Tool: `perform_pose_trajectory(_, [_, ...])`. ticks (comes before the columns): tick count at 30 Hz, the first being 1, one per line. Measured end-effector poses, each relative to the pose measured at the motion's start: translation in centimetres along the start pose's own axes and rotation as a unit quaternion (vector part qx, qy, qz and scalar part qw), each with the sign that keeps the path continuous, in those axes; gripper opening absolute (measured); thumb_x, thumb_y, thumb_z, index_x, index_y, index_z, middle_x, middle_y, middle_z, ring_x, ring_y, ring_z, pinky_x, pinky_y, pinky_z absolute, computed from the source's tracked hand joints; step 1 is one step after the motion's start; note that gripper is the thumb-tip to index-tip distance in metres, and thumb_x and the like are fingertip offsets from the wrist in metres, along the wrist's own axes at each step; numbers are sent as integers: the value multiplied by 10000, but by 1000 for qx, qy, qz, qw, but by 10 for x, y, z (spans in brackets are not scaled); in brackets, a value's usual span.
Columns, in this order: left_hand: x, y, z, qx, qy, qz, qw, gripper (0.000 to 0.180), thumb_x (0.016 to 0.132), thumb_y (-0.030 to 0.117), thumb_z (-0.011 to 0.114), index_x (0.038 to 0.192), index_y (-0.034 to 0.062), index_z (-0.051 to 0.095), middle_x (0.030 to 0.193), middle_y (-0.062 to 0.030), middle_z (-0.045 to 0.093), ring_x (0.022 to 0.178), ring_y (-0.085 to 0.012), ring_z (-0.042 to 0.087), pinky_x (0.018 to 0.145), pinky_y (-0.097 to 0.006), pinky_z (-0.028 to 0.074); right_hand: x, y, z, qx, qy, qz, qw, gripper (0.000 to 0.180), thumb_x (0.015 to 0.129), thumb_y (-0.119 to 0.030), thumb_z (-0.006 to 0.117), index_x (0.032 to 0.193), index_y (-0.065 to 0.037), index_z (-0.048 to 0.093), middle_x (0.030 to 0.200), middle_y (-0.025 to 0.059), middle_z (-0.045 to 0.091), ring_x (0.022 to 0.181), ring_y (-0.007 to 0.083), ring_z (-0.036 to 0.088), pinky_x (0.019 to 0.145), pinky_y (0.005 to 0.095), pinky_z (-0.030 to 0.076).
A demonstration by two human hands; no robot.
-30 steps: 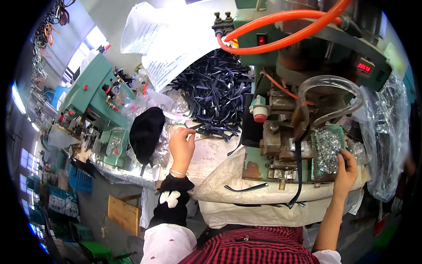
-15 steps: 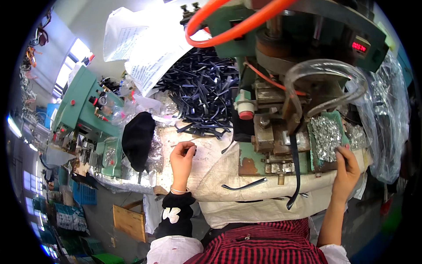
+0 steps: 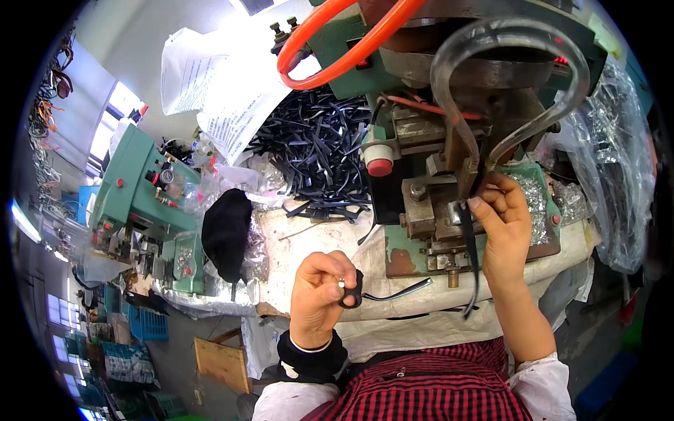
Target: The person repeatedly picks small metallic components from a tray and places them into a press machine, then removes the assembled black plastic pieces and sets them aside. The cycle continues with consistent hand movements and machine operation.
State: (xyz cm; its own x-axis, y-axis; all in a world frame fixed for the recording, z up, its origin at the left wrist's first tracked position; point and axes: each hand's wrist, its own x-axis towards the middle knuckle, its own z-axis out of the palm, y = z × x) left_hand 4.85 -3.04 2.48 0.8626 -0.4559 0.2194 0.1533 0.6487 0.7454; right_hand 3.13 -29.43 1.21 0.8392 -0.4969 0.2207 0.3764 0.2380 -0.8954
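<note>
My left hand [image 3: 319,298] is closed near the front edge of the bench, pinching a short-looking black piece [image 3: 353,289] with a shiny spot beside it. That piece resembles a glasses temple seen end-on. My right hand [image 3: 507,228] reaches into the press [image 3: 428,214], thumb and fingers pinched together beside the metal fixture. Its thumb tip is against or very close to the upper end of a black glasses temple [image 3: 470,259], which hangs down from the fixture. What those fingertips hold is hidden. Another black temple [image 3: 399,291] lies between my hands on the cloth.
A heap of black temples [image 3: 319,151] covers the back of the bench. A green tray of small metal parts [image 3: 554,235] stands right of the fixture. A clear tube [image 3: 509,31] and an orange hose [image 3: 365,52] loop overhead. A black cloth piece [image 3: 226,235] lies left.
My right hand has moved left from the metal-parts tray to the press fixture. My left hand has come nearer and slightly right, with the black piece now showing. The view has shifted a little.
</note>
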Motion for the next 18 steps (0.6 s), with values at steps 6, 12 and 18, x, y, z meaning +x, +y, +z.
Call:
perform_pose_trajectory(6, [-13,-3,-3,67,41,-1,997,113,903,55,735,956,65,636,856,-52,607,609,-118,578,549,-234,474,-16,-32,19,-8,-1,30,1000,490,905,30,647,1367,42,482,1225,127,656,1127,179,613,1023,309,443])
perform_pose_trajectory(12, [-43,-1,-106,797,182,8,576,56,782,-19,727,833,-2,714,839,-93,658,713,-310,629,692,-366,525,-23,-41,-52,-240,-50,-50,968,489,901,14,629,1381,19,538,1331,95,618,1241,185,556,1105,337,381])
perform_pose_trajectory(18, [-31,-3,-133,842,136,146,501,43,773,10,725,798,44,726,845,-105,631,834,-329,617,738,-408,500,-17,-28,-115,-202,93,26,975,421,924,-11,623,1342,7,584,1143,26,618,1064,102,548,979,242,391])
